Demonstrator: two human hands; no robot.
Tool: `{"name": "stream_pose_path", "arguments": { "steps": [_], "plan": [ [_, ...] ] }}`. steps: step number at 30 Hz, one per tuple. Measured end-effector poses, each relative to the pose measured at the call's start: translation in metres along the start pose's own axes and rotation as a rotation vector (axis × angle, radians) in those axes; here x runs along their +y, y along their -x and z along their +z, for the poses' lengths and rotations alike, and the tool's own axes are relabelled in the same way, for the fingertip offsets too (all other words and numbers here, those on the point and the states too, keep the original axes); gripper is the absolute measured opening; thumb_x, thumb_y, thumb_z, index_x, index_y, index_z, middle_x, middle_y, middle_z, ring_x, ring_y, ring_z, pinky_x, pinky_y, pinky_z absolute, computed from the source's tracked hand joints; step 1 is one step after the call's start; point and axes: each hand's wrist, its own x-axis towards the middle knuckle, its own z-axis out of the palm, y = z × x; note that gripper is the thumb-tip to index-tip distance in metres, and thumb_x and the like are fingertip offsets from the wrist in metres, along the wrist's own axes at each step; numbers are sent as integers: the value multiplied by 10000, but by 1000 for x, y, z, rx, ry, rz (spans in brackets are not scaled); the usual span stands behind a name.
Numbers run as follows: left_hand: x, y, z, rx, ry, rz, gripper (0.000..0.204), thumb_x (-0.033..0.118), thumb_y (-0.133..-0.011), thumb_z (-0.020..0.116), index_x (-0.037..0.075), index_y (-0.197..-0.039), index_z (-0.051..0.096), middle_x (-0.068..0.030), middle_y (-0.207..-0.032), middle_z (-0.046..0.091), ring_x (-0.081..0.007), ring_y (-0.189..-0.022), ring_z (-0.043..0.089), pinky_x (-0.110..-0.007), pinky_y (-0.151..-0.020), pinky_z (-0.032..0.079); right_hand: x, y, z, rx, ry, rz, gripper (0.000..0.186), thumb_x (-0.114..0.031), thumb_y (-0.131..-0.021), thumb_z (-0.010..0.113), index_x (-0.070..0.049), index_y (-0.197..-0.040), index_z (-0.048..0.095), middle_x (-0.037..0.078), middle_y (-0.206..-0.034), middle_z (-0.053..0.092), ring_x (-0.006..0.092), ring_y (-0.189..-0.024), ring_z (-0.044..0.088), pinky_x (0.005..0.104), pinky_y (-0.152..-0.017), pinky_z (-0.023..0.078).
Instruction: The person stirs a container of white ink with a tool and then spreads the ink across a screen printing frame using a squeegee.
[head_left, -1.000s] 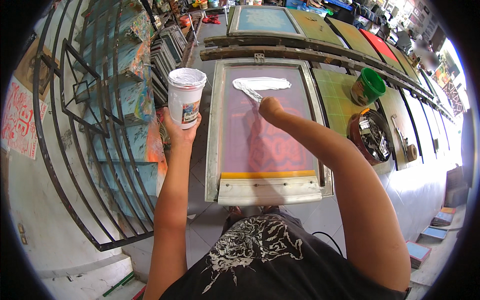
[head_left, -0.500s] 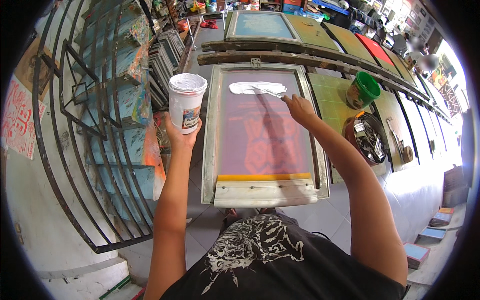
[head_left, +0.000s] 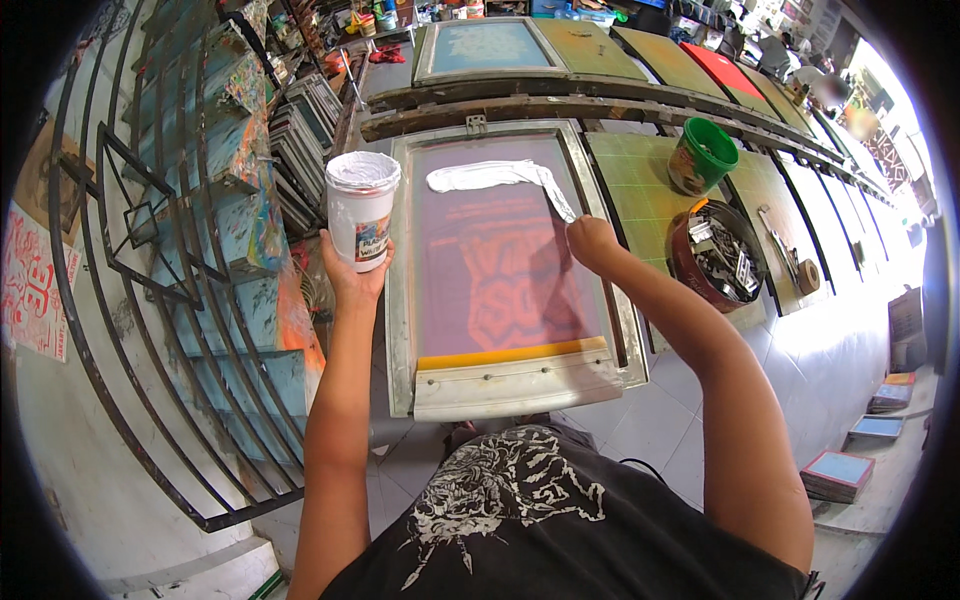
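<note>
My left hand (head_left: 355,270) is wrapped around a white plastic tub (head_left: 345,212) of thick white ink, held upright beside the screen's left edge. Over the right part of the mesh, my right hand (head_left: 594,245) is closed on an ink spatula (head_left: 563,207); its blade looks coated in white and its handle is hidden in my fist. A thick band of white ink (head_left: 482,177) lies across the far part of the screen printing frame (head_left: 401,300). Red lettering shows faintly through the mesh. A squeegee (head_left: 515,385) with a yellow blade rests across the frame's near end.
Right of the screen, a green bucket (head_left: 703,157) and a round container of metal pieces (head_left: 718,255) stand on greenish boards. A tape roll (head_left: 808,276) lies farther right. Dark metal bars (head_left: 110,400) curve along the left. Another screen (head_left: 490,47) lies beyond the rail.
My right hand has come nearer to me along the screen's right side, and a white strip now runs from the ink band toward it. The tub stays in my left hand.
</note>
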Motion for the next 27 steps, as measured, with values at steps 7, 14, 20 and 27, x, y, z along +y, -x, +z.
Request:
{"name": "stream_pose_path", "arguments": {
  "steps": [7, 14, 20, 27],
  "plan": [
    [-5, -2, 3, 35, -41, 10, 625, 653, -908, 512, 167, -1301, 525, -117, -1296, 560, -330, -1099, 531, -526, -845, 442, 65, -1, -92, -186, -498, 278, 239, -193, -912, 575, -9, -810, 688, 101, -711, 666, 206, -652, 658, 344, -554, 515],
    [-27, -20, -3, -43, -106, -99, 676, 664, -897, 526, 123, -1302, 534, -155, -1242, 577, -342, -1065, 538, -516, -832, 452, 88, 80, -46, -57, -1664, 535, 213, -236, -984, 574, -43, -942, 652, 10, -753, 646, 75, -542, 501, 222, -445, 392],
    [-38, -43, -10, -94, -163, -179, 704, 684, -872, 530, 132, -1308, 528, -150, -1263, 572, -337, -1062, 554, -489, -793, 463, 52, 122, -27, -35, -2247, 561, 174, -184, -1014, 516, -28, -1074, 563, 29, -820, 599, 58, -562, 478, 173, -461, 389],
    [-42, -46, 10, -232, -340, -204, 703, 683, -884, 523, 130, -1318, 535, -142, -1241, 591, -329, -1063, 576, -474, -827, 451, 23, 146, -40, -90, -2127, 308, 212, -212, -1012, 510, -38, -1093, 601, 9, -830, 581, 58, -589, 463, 190, -493, 351]
  ]
}}
